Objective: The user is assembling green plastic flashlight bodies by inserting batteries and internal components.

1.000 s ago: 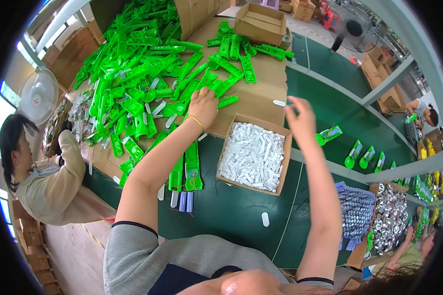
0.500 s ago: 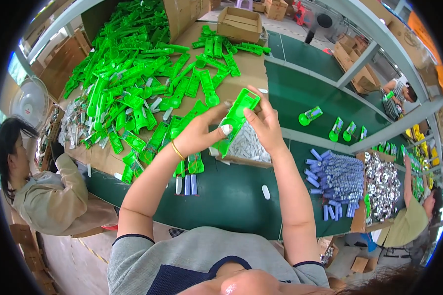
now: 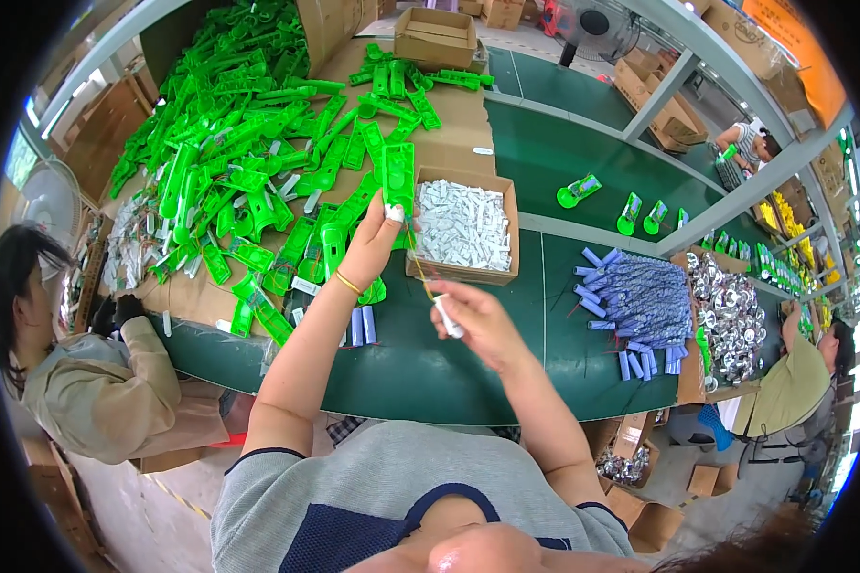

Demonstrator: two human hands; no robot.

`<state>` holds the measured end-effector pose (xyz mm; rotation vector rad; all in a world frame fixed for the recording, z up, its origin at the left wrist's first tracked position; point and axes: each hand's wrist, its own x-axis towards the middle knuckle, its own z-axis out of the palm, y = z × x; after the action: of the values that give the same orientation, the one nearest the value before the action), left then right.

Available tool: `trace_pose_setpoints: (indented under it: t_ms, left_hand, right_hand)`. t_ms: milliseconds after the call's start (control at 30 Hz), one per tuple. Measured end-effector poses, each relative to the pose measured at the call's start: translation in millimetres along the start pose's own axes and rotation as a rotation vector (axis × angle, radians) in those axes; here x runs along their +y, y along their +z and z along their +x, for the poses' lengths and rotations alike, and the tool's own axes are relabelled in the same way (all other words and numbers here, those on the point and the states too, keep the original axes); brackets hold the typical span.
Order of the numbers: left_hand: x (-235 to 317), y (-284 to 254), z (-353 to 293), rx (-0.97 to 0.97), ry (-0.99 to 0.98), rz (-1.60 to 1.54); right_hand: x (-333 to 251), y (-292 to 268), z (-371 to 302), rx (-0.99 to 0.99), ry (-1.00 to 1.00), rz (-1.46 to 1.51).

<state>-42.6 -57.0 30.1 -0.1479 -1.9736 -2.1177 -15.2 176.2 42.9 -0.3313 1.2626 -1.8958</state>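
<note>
Two narrow grips show above the green counter (image 3: 430, 377), one at each end of a thin yellowish wire (image 3: 420, 271). The left hand (image 3: 371, 244) has thumb and fingers closed on the lower part of a green casing (image 3: 398, 170), which stands upright with its hollow side in view, just left of an open cardboard box (image 3: 515, 229) filled with white pieces (image 3: 463, 224). The thumb wears a white covering. Lower and nearer the body, the right hand (image 3: 481, 325) pinches a small white block (image 3: 452, 327), its fingers wrapped so closely that part of the block is hidden; whether the wire joins it cannot be told. Beyond the left hand, a heap of green casings (image 3: 229, 105) spreads over a cardboard sheet (image 3: 466, 119). Two blue cylinders (image 3: 363, 326) lie beside the left forearm, and many more blue cylinders (image 3: 635, 296) are massed well to the right.
</note>
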Motion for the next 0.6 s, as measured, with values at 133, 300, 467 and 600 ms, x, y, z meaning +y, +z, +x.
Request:
trace_pose_setpoints:
  t_ms: [133,300,467,600]
  left_hand:
    - [-16,-2,-22,-0.009,-0.001,0.125]
    - [-8,35,-48,-0.145,-0.096,0.091]
    - [-24,47,-61,-0.091,-0.139,0.384]
    - [-22,56,-64,-0.089,-0.093,0.431]
  right_hand:
    - [-36,-8,-18,0.371,-0.248,-0.462]
    - [-41,-29,9,0.653,-0.523,-0.212]
    - [-29,-25,34,0.555,-0.562,-0.037]
    - [-28,-25,53,0.774,-0.533,0.271]
